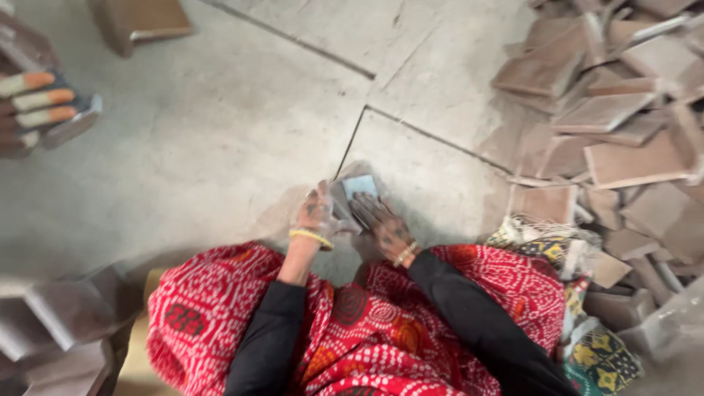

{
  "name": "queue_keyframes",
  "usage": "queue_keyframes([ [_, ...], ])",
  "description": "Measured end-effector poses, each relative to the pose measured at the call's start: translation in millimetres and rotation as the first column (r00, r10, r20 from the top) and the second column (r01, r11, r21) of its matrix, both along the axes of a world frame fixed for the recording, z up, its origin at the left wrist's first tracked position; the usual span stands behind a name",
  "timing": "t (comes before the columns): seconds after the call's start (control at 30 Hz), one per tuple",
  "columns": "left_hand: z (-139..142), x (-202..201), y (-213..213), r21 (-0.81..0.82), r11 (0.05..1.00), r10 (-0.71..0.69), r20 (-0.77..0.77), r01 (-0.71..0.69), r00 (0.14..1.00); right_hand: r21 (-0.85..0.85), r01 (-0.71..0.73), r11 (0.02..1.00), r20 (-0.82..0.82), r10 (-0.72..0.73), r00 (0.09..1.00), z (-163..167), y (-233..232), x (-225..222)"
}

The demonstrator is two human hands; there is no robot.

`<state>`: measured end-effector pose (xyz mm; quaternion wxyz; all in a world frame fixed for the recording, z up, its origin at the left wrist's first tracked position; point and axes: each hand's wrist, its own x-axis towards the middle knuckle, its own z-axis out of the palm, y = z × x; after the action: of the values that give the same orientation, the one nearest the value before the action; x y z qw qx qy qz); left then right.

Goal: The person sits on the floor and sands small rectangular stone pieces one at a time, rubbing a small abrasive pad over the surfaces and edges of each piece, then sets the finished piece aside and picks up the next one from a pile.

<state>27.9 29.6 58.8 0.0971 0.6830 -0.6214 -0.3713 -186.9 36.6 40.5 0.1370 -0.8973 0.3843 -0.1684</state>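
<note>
So there's a small grey block (pixel 345 202) down on the concrete floor (pixel 205 139), right in front of the person's knees, with a pale blue pad (pixel 361 185) on top of it. Left hand (pixel 317 213) is curled round the block's edge at 9 o'clock, gripping it. Right hand (pixel 378 220) lies flat on top with fingers pressed down against the pad, coming in from 5 o'clock. Both wrists have bangles. Red patterned cloth (pixel 345 330) covers the lap at 6 o'clock. Big messy pile of brown tiles (pixel 616 110) sits out at 2 o'clock. Over at 10 o'clock, another person's gloved hand (pixel 33 103) with orange fingertips holds a similar block, well apart.
</note>
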Motion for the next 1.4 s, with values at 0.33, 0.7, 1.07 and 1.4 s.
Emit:
queue_keyframes([
  [0.33, -47.9, 0.7, -9.6, -0.058, 0.968, -0.232, 0.142, 0.243, 0.962, 0.088, -0.174, 0.981, -0.003, 0.175, 0.985, -41.6, 12.0, -26.3],
  [0.7, -61.6, -16.9, -40.3, -0.212, 0.974, -0.033, 0.192, 0.075, 0.981, -0.117, -0.420, 0.900, -0.151, 0.402, 0.903, -47.3, -61.0, -10.6],
  [1.07, -37.3, -11.9, -33.1, -0.144, 0.979, -0.112, 0.196, 0.142, 0.974, -0.097, -0.373, 0.923, -0.368, 0.316, 0.875, -56.7, -83.6, 10.6],
  [1.4, -71.9, -26.7, -46.7, -0.094, 0.980, -0.153, 0.225, 0.177, 0.962, -0.031, -0.297, 0.954, -0.734, 0.180, 0.655, -43.3, -22.5, -30.4],
])
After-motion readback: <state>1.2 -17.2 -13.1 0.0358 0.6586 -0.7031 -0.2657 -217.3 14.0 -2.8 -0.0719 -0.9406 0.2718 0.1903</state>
